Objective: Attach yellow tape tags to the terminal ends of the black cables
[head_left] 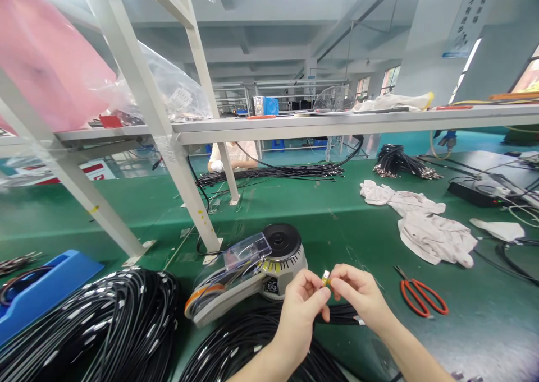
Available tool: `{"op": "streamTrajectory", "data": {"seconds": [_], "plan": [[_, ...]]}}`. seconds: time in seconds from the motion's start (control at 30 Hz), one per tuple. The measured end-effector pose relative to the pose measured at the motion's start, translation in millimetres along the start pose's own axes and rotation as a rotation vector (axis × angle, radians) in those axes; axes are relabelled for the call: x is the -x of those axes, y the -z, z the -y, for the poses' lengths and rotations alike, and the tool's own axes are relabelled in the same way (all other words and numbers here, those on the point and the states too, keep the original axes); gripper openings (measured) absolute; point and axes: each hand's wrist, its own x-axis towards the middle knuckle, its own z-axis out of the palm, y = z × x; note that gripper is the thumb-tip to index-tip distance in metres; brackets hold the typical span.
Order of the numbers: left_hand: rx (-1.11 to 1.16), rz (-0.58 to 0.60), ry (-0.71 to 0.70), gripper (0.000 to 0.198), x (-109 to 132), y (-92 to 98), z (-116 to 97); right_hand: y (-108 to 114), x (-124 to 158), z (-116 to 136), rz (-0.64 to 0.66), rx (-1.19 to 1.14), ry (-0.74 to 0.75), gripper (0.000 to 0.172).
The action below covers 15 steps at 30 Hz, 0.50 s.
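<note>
Both hands meet over the bench in front of a round tape dispenser [283, 258]. Between the thumb and fingers of my left hand [301, 303] is a small metal connector [326, 275] with a bit of yellow on it. My right hand [356, 289] is pinched at the connector's right side, where a scrap of yellow tape seems to lie under the fingertips. Any cable running from the connector is hidden by the hands. Below them a coil of black cables [236, 340] with white labels spreads over the bench.
Left stands another black cable coil [126, 309] beside a blue bin [46, 286]. Red-handled scissors [421, 298] and white gloves [433, 236] lie right. Shelf posts [189, 202] rise from the green bench [337, 213]. Across it, a person [236, 155] sits near more cables [278, 172].
</note>
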Motion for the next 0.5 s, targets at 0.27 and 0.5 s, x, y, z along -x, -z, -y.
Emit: {"op": "streamTrajectory", "data": {"seconds": [0.27,0.5], "plan": [[0.097,-0.048,0.021,0.012,3.1,-4.4,0.3,-4.5,1.8,-2.3,-0.025,0.035,0.051,0.017],[0.163,-0.019,0.077,0.015,2.4,-3.3,4.6,-8.8,1.7,0.0,-0.052,0.048,0.082,0.017]]}}
